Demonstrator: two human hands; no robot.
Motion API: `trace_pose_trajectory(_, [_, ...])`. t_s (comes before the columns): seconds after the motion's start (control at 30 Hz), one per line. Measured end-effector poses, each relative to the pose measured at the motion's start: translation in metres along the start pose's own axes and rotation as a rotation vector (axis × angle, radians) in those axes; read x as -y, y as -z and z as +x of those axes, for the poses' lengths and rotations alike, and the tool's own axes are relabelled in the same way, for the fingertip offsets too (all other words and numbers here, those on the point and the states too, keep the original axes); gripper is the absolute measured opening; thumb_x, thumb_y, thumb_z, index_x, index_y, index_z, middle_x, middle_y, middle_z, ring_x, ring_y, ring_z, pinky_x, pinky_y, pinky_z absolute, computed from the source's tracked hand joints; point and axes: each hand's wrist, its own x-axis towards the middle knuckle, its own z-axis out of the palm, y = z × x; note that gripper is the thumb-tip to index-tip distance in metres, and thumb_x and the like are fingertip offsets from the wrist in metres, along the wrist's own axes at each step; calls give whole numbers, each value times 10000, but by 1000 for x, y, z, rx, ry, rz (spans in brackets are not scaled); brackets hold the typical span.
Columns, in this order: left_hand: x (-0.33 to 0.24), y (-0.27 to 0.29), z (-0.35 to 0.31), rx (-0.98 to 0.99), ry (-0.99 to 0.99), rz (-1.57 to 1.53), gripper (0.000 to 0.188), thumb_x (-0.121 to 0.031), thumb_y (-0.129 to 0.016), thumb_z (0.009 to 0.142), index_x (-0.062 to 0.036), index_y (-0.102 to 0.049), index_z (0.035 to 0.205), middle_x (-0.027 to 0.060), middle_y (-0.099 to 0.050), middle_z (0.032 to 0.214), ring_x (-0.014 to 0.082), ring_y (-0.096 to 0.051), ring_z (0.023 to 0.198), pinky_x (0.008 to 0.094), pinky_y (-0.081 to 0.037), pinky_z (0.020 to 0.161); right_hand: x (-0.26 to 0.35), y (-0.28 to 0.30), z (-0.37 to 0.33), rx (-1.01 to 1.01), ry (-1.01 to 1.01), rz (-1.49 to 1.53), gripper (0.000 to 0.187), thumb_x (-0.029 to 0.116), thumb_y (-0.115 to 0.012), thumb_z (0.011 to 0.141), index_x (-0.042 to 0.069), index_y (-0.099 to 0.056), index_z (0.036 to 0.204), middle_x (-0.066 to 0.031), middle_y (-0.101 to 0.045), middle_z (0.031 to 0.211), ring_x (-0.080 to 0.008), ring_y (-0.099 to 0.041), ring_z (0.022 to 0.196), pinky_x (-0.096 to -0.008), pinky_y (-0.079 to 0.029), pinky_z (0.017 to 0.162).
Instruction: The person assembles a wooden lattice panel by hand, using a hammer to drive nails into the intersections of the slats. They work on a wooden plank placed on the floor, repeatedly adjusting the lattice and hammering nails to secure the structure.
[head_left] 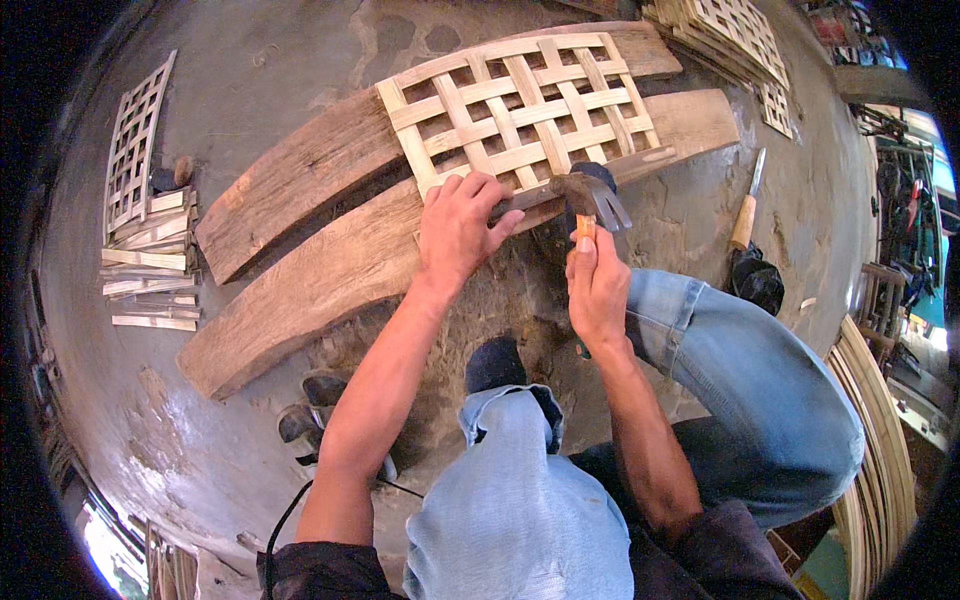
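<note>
Head view: I look steeply down from the wearer's head through the left fisheye of the side-by-side pair. Both forearms (375, 390) enter at the lower edge and point up-frame. Denim-clad legs (520, 515) loom large below; left hand (460, 228) and right hand (599, 295) sit near mid-frame, woven lattice panel (537, 112) just beyond them. Coverage wide: floor (275, 75) spreads outward to a dark, curved rim.

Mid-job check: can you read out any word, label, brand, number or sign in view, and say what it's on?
None can be read.
Pale woven wooden-strip panel: no lettering visible.
Wooden-handled metal claw hammer in the right hand: no lettering visible.
Dark clutter along the right edge: too small and blurred to tell.
</note>
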Motion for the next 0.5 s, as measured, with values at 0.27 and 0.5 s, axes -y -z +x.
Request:
trace_pose_trajectory(0.27, [-2,0,1,-9,20,31,239,-296,-770,776,-112,-693,907,40,-640,931,271,-594,898,411,-452,794,23,5,11,-22,51,-94,252,258,-454,1044,25,-547,1066,-271,-637,804,-513,-611,767,-550,-454,622])
trace_pose_trajectory(0.5, [-2,1,1,40,18,52,248,-305,-764,780,-110,-686,912,43,-625,926,279,-581,910,424,-450,809,42,15,11,50,-24,-208,226,235,-460,1037,21,-534,1039,-296,-639,830,-518,-620,788,-574,-461,639])
